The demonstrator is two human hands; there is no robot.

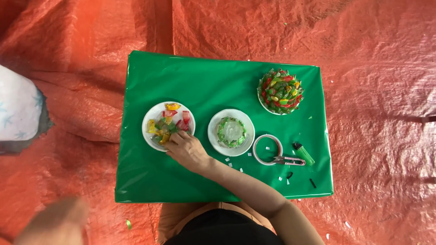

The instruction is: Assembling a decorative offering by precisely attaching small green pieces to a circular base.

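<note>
Head view: right hand point(187, 149) pinches a wrapped candy point(164, 138) at the plate's point(152, 114) five o'clock rim; left hand point(52, 222) blurred, grip unclear.

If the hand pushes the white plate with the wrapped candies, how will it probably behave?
The white plate looks thin and shallow, so it is probably light and may slide easily on the glossy green cover. The loose candies may shift. The right hand rests at its rim.
</note>
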